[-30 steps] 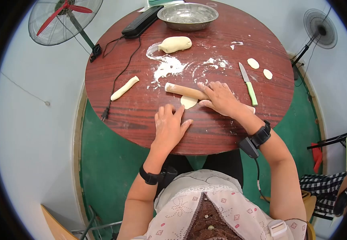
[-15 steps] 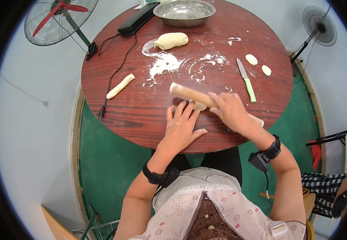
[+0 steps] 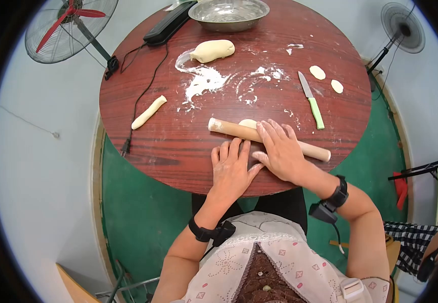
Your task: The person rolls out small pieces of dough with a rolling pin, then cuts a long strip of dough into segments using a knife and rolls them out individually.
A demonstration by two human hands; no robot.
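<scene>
A wooden rolling pin (image 3: 235,130) lies at a slant near the front of the round table, over a small piece of dough (image 3: 248,122) whose far edge shows behind it. My right hand (image 3: 282,151) rests flat across the pin, fingers stretched out and not wrapped round it. On the near side, my left hand (image 3: 230,169) has its fingers apart, with the fingertips at the pin's edge; whether they touch dough there is hidden. To the right are a green-handled knife (image 3: 315,112) and two flat dough rounds (image 3: 317,72).
A thick dough log (image 3: 214,51) and scattered flour (image 3: 202,83) lie farther back. A thin dough strip (image 3: 149,112) is at left, beside a black power cord (image 3: 137,108). At the back stand a metal basin (image 3: 229,22) and a black case (image 3: 170,25) on the table (image 3: 178,151).
The rolling pin's left end has come down towards me, onto the dough. My right hand has gone from gripping the pin to lying flat on it. My left hand has shifted slightly nearer me.
</scene>
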